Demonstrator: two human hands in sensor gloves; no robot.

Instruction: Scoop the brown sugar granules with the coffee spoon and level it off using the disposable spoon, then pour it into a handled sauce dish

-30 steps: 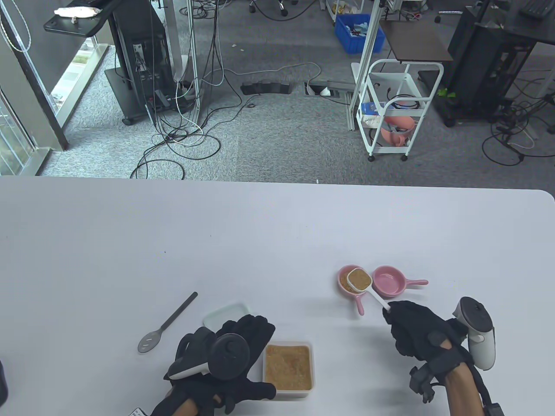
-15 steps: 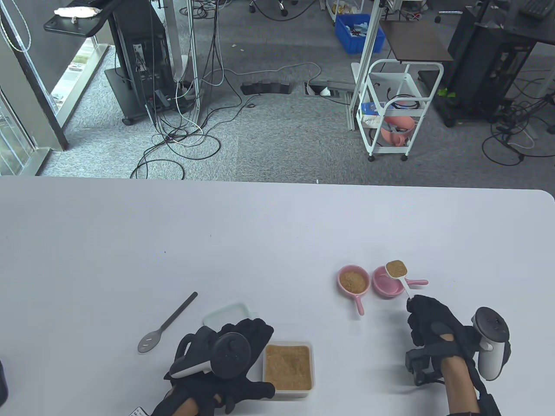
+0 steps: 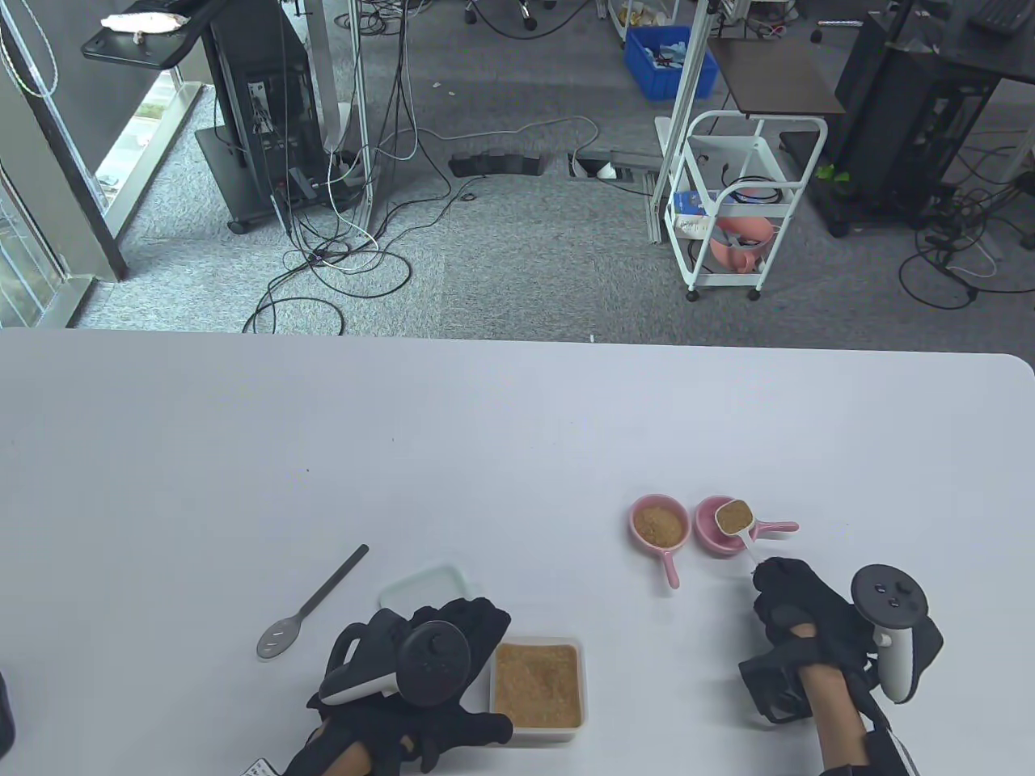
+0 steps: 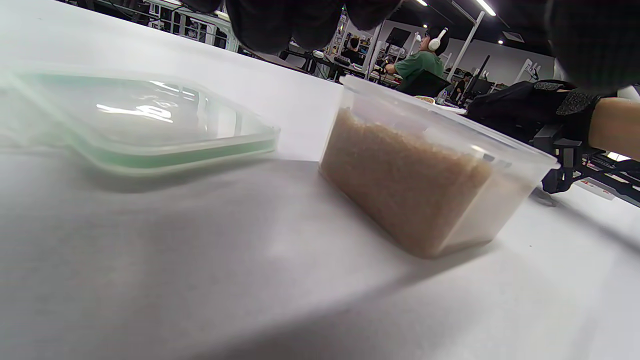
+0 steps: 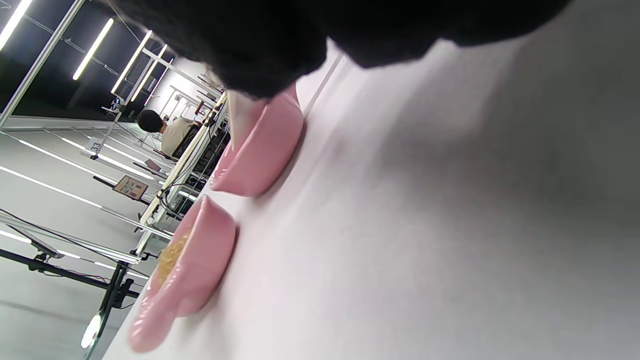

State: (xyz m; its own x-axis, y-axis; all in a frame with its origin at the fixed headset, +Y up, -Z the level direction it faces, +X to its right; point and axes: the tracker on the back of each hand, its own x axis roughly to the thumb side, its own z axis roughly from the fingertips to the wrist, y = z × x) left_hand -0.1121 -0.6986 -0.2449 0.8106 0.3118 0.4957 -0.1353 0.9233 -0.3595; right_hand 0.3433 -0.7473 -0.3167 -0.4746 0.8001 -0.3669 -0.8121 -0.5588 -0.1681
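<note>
Grip: the right hand (image 3: 796, 606) pinches the end of the coffee spoon (image 3: 741, 527) handle, fingers curled round it.
Spoon axis: the handle runs from the fingers up and slightly left, away from the person.
Load: the bowl, full of brown sugar (image 3: 734, 516), hangs over the empty right sauce dish (image 3: 711, 540).
Turning relation: the dish lies straight beyond the grip, beneath the bowl; a wrist roll should tip the sugar in.
Neighbour: the left sauce dish (image 3: 660, 524) already holds sugar.
Left hand (image 3: 428, 659): rests beside the sugar container (image 3: 537, 684), fingers seemingly loose, holding nothing; well farther from the dishes.
Disposable spoon (image 3: 310, 604): lies untouched, left.
</note>
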